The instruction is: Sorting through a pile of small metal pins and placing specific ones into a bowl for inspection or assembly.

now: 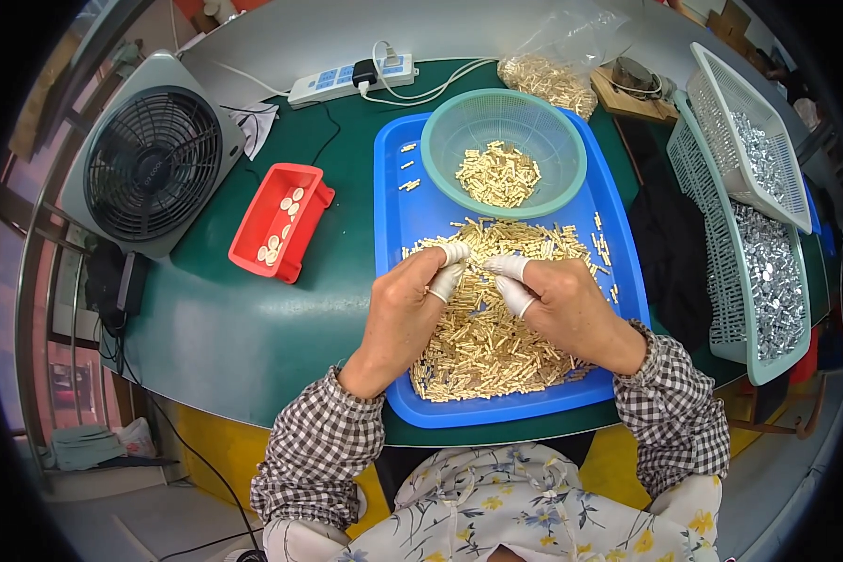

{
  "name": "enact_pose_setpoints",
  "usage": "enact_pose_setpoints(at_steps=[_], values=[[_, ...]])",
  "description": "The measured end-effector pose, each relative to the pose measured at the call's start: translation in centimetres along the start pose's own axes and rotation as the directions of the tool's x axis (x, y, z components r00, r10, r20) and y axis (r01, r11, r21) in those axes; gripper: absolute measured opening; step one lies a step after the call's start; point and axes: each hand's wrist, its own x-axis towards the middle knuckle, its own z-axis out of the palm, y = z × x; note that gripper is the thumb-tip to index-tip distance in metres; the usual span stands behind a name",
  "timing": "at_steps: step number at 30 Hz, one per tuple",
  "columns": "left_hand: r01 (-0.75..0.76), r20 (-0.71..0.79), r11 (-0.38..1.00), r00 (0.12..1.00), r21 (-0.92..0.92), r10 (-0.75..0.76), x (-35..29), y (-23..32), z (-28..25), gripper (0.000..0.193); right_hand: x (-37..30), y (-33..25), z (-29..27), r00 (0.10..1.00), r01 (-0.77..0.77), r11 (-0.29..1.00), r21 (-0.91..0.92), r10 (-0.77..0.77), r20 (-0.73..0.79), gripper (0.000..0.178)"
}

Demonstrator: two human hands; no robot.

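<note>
My left hand (406,302) and my right hand (571,298) meet over a blue tray (391,201), their fingertips pinched close together. White finger covers sheathe the thumbs and forefingers. Whatever sits between the fingertips blends into the heap of small brass-coloured metal parts (496,351) just beneath and cannot be made out. These parts are short, thin and stepped like pins, and spread over the near half of the tray. At the tray's far end stands a green mesh basket (571,178) with a smaller pile of similar brass parts (498,175).
Left of the tray sits a red bin (295,225) with several pale discs; beyond it is a black-and-grey fan (153,164). A power strip (332,84) and a plastic bag of brass parts (548,80) lie at the back. Stacked baskets (731,272) of silvery parts stand right.
</note>
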Motion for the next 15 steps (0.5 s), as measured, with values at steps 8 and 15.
enact_pose_setpoints(at_steps=[8,15], values=[[0.022,0.087,0.999,0.996,-0.04,-0.018,0.4,0.1,-0.9,0.016,0.2,0.0,-0.8,0.997,-0.034,0.999,-0.038,0.036,0.064,0.016],[0.291,0.215,0.919,0.947,-0.267,-0.237,0.6,0.2,-1.2,0.017,0.5,0.1,-0.9,0.988,-0.114,0.986,0.122,0.099,0.122,0.014]])
